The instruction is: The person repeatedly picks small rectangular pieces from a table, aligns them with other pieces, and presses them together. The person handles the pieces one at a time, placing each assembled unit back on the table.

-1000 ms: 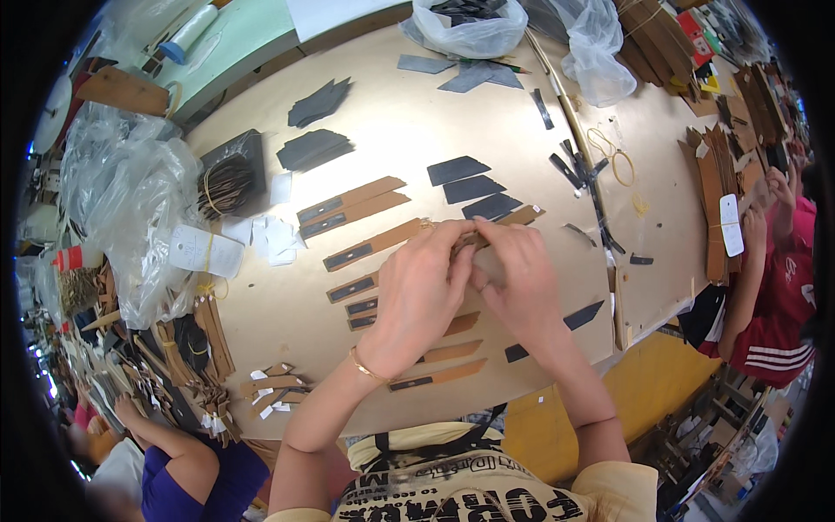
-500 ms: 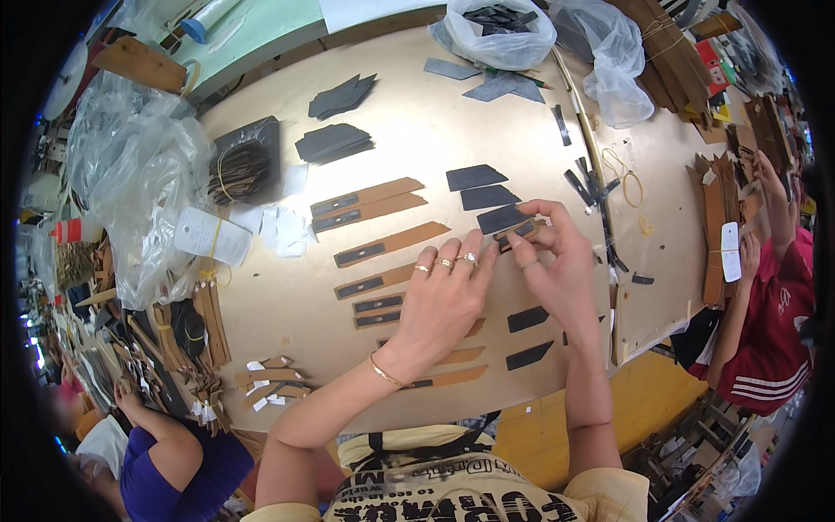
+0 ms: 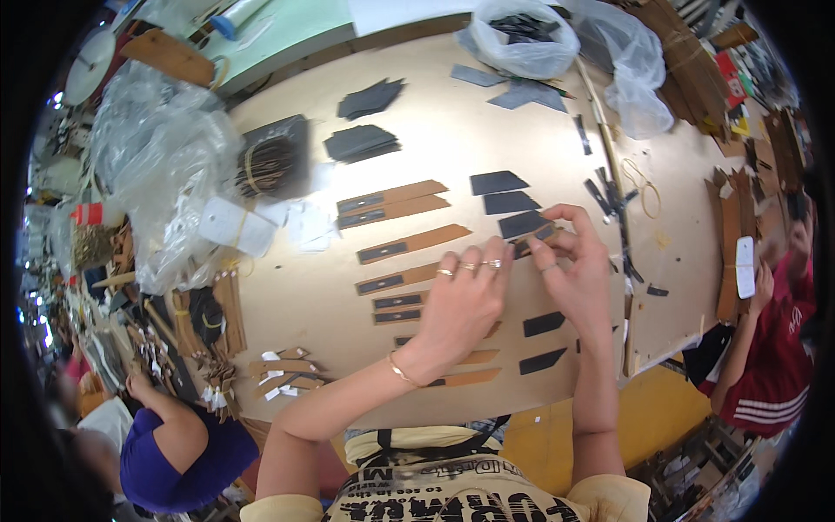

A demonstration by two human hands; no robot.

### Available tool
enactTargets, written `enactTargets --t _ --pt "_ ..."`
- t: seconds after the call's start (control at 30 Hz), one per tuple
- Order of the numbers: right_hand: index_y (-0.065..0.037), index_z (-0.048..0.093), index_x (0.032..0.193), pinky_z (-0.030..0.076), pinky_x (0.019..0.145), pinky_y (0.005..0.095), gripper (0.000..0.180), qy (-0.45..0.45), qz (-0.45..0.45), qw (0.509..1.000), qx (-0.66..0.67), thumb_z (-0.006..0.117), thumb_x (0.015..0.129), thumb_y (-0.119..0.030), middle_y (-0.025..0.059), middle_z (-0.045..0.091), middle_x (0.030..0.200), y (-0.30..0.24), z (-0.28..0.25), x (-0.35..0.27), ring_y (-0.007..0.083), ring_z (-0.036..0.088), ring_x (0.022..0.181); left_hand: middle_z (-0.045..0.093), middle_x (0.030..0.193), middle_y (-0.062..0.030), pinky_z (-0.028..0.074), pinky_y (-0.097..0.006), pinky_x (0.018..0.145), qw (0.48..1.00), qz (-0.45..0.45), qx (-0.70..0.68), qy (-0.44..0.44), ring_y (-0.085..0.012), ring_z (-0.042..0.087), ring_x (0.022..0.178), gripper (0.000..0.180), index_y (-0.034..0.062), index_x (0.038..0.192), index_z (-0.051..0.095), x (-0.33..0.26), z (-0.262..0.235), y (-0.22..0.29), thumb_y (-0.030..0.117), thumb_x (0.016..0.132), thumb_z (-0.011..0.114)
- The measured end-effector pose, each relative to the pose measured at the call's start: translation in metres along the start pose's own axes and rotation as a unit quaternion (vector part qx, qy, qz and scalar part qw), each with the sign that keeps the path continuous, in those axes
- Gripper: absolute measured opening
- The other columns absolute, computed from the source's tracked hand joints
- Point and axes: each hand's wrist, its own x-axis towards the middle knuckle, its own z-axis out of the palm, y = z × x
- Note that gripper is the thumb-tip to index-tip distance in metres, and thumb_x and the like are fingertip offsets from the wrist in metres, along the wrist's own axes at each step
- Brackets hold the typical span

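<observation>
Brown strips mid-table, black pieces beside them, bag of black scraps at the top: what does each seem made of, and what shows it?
Brown strips: probably leather or imitation leather, matt; even tan faces, straight-cut sides.
Black pieces: perhaps thin leather or synthetic sheet, dull; flat, uniformly dark.
Bag: most likely plastic film, slightly glossy; translucent, crinkled.

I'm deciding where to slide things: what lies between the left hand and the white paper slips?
In the head view, brown strips with dark ends lie between the left hand and the white paper slips.
</observation>
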Motion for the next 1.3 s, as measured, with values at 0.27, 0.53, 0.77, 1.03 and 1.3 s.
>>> enactTargets --t 0.27,0.53,0.77,1.03,1.3 --pt "-0.003 0.052 0.114 0.052 0.074 0.0249 0.027 -0.007 0.052 0.998 0.034 0.061 0.089 -0.001 0.0083 0.071 0.078 -0.002 0.0 0.0 0.0098 0.064 0.074 0.061 0.119 -0.0114 0.043 -0.042 0.095 0.981 -0.07 -0.172 0.047 -0.0271 0.06 0.102 0.033 0.0068 0.119 0.064 -0.018 -0.027 -0.04 0.011 0.086 0.065" --pt "-0.003 0.052 0.115 0.048 0.073 0.024 0.027 -0.019 0.053 0.998 -0.001 0.059 0.089 -0.001 0.0077 0.069 0.073 -0.005 -0.004 -0.001 0.0093 0.059 0.07 0.064 0.109 -0.0143 0.047 -0.041 0.087 0.957 -0.269 -0.058 0.093 -0.0293 0.061 0.098 0.02 0.0022 0.106 0.069 -0.08 -0.046 -0.143 0.011 0.088 0.068" --pt "-0.003 0.052 0.116 0.049 0.072 0.0238 0.029 -0.011 0.054 0.998 0.024 0.061 0.088 -0.002 0.0076 0.069 0.072 -0.006 -0.002 0.0 0.0093 0.059 0.068 0.067 0.101 -0.01 0.05 -0.04 0.078 0.984 -0.145 0.054 0.086 -0.0293 0.063 0.089 0.021 0.0048 0.101 0.072 -0.075 -0.045 -0.159 0.007 0.08 0.074" --pt "-0.003 0.05 0.119 0.053 0.07 0.0253 0.033 -0.018 0.044 0.997 0.055 0.062 0.087 -0.002 0.0102 0.072 0.077 0.004 -0.006 0.004 0.0105 0.065 0.071 0.069 0.094 -0.0045 0.049 -0.036 0.074 0.983 0.01 -0.022 0.184 -0.0195 0.064 0.083 0.024 0.0085 0.098 0.074 -0.042 -0.052 -0.076 0.006 0.074 0.076" --pt "-0.005 0.049 0.12 0.05 0.071 0.0239 0.035 -0.032 0.062 0.996 0.063 0.064 0.088 -0.002 0.0077 0.072 0.079 0.0 -0.007 0.006 0.0078 0.062 0.073 0.067 0.096 -0.008 0.048 -0.038 0.082 0.988 0.079 0.123 0.049 -0.0197 0.063 0.087 0.024 0.0008 0.099 0.071 0.007 -0.001 -0.001 0.009 0.077 0.066"
